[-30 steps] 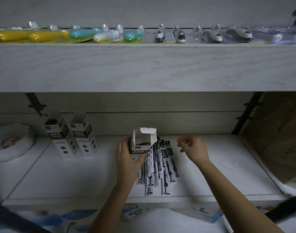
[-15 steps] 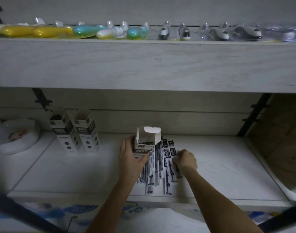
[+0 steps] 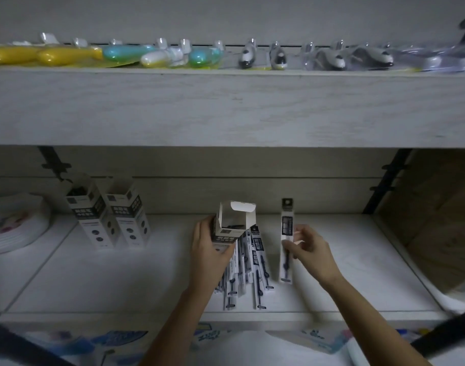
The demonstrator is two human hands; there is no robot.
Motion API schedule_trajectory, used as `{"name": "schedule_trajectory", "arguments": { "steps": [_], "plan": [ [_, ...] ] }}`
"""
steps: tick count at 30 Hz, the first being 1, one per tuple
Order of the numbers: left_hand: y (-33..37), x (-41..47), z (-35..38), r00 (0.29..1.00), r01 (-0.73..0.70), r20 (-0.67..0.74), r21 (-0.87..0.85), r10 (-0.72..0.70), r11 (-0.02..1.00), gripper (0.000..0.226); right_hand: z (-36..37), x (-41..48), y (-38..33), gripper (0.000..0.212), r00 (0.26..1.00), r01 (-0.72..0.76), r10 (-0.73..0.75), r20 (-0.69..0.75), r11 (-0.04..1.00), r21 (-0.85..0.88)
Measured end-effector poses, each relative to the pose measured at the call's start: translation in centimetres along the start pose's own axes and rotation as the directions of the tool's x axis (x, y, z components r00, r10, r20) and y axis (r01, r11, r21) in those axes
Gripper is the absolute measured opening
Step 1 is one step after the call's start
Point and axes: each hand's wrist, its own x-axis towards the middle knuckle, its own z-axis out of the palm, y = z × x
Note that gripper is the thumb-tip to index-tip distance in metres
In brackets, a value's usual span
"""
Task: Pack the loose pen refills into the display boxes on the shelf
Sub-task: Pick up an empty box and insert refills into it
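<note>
Head view, lower shelf (image 3: 94, 281), dim light.

Left hand (image 3: 209, 249) grips an open display box (image 3: 232, 223) at frame centre. Its fingers wrap round the box's left side and front. The box is upright with the top flap folded back and the mouth towards the camera. Something dark lies low inside; how many pieces cannot be told.

Right hand (image 3: 309, 249), just right of centre, pinches one packaged refill (image 3: 286, 233) between thumb and fingertips, at about mid-length. The refill stands nearly upright beside the box and apart from it — not yet over the mouth. Whether its lower end touches the shelf cannot be told.

Pile of loose refills (image 3: 248, 273): lies flat on the shelf below and between the two hands, fanned towards the front edge, upper end hidden behind the held box. A good number remain; the exact count is not readable.

Two display boxes (image 3: 90, 212) stand side by side at centre left of the frame, tops open. The left one shows dark contents at its mouth. The right one's interior is not visible.

Status, as judged: packing is under way, early to middle. The held box looks mostly unfilled, one refill is in hand, and the bulk of the pile is left. Whether the two standing boxes are full cannot be confirmed.

Also present: a stack of white plates (image 3: 15, 225) at far left, and an upper shelf (image 3: 226, 109) carrying blister-packed items.
</note>
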Motion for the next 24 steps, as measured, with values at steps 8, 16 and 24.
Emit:
{"name": "schedule_trajectory", "arguments": {
  "steps": [8, 16, 24],
  "plan": [
    [1.1, 0.0, 0.8, 0.999, 0.031, 0.013, -0.020, -0.030, 0.999, 0.057, -0.9, -5.4, -10.9, 0.006, 0.854, 0.515, -0.517, -0.050, 0.831, 0.211],
    [1.0, 0.1, 1.0, 1.000, -0.003, 0.012, -0.023, 0.003, 1.000, 0.053, 1.7, -2.7, -9.6, 0.012, 0.725, 0.683, -0.681, -0.106, 0.730, -0.014],
    [1.6, 0.2, 0.9, 0.999, -0.035, -0.007, -0.031, 0.035, 0.999, 0.051, 2.9, -1.0, -8.5, 0.023, 0.780, 0.591, -0.621, 0.069, 0.698, -0.405]
  ]
}}
